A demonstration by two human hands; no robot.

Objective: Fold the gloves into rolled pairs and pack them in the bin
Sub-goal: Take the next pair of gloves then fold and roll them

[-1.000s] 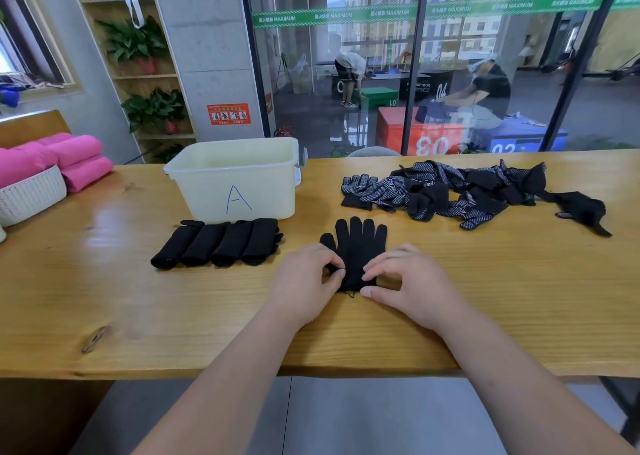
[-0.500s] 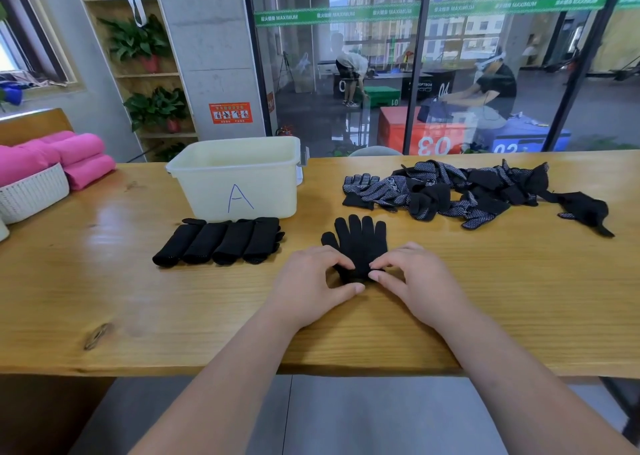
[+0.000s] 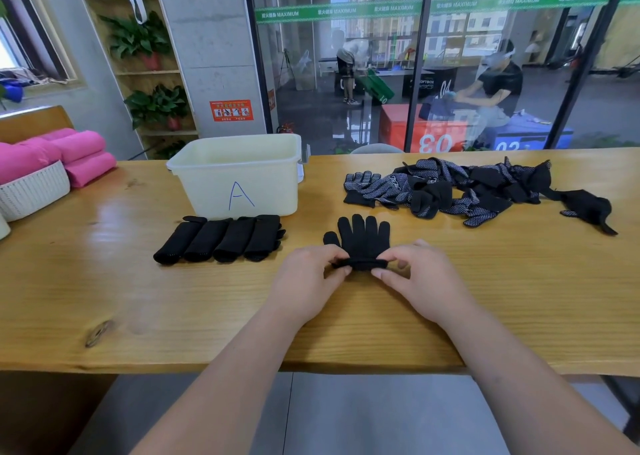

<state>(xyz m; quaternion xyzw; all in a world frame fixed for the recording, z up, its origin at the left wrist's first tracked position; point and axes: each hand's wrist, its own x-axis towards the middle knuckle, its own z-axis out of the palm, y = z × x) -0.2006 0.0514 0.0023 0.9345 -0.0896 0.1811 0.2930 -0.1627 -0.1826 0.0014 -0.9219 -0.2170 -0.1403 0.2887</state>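
Pinching the black knit glove pair point(image 3: 363, 236), left hand point(image 3: 304, 281) and right hand point(image 3: 426, 281) should roll it tight and even.

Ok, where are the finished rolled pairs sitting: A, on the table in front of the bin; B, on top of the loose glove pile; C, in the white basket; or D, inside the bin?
A: the rolled pairs lie in a row on the table, just in front of the bin.
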